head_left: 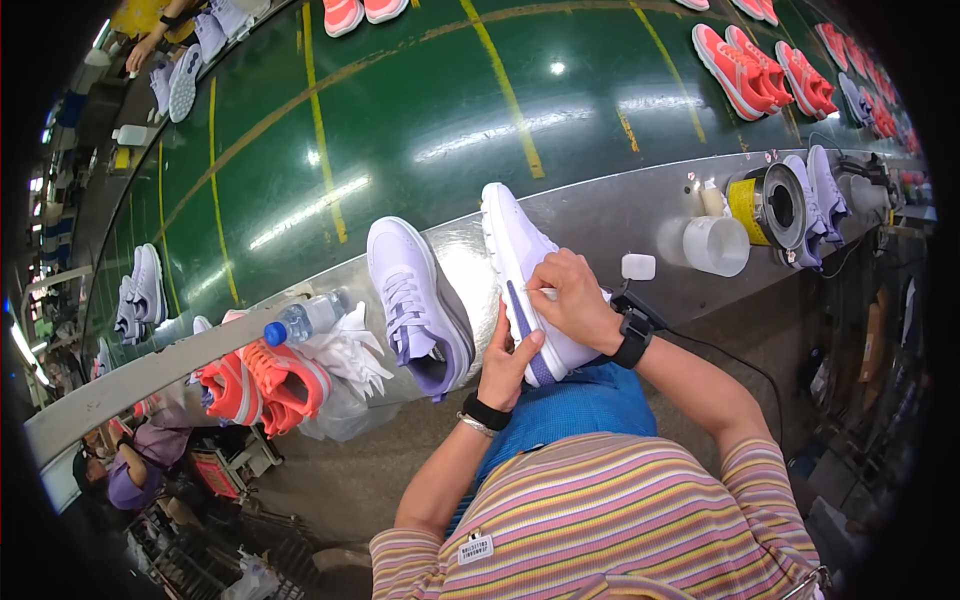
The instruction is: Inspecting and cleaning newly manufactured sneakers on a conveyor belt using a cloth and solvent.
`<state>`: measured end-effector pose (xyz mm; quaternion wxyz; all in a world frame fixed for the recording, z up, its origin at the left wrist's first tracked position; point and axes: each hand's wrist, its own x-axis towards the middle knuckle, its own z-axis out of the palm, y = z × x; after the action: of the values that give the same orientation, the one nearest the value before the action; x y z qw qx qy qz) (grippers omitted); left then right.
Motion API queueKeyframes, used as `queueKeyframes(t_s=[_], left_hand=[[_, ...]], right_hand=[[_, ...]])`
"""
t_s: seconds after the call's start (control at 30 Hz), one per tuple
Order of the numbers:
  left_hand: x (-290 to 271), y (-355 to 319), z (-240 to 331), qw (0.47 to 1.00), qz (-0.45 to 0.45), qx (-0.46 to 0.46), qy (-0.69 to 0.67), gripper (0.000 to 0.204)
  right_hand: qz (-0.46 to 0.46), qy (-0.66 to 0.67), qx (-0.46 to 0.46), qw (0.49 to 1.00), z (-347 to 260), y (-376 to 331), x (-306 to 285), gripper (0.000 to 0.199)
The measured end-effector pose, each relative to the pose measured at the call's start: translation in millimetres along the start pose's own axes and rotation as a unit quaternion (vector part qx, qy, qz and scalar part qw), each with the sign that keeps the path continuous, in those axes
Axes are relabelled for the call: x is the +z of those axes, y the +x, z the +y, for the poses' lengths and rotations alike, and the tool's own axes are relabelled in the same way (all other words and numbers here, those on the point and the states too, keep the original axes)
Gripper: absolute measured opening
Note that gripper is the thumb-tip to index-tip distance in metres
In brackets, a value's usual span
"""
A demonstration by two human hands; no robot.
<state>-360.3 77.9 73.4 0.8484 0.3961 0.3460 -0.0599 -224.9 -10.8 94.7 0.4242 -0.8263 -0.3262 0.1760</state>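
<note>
A lavender sneaker (512, 235) with a white sole and a dark purple stripe is tilted on its side against the metal ledge, above my lap. My left hand (507, 362) grips it near the heel, thumb pressed on the sole's side wall. Over the stripe, my right hand (572, 298) is closed in a pinch; a thin pale thing shows at the fingertips, too small to name. Left of it, a second lavender sneaker (408, 295) stands upright on the ledge, touched by neither hand.
A bottle with a blue cap (300, 320), white cloth (350, 352) and coral sneakers (262, 378) are at left. A white cup (716, 246), an open can (775, 205) and a small white box (638, 266) with a cable nearby are at right. Beyond runs a green belt (400, 110) carrying sneakers.
</note>
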Motion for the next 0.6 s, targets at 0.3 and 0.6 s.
queueKeyframes(t_s=[0.3, 0.6], left_hand=[[-13.8, -5.1, -3.1, 1.0, -0.01, -0.006, -0.02, 0.076], [-1.5, -5.9, 9.7, 0.989, -0.05, 0.009, -0.139, 0.058]], right_hand=[[-0.283, 0.059, -0.115, 0.95, -9.7, -15.6, -50.5, 0.005], [-0.123, 0.433, 0.182, 0.874, -11.0, -45.2, -94.0, 0.008]])
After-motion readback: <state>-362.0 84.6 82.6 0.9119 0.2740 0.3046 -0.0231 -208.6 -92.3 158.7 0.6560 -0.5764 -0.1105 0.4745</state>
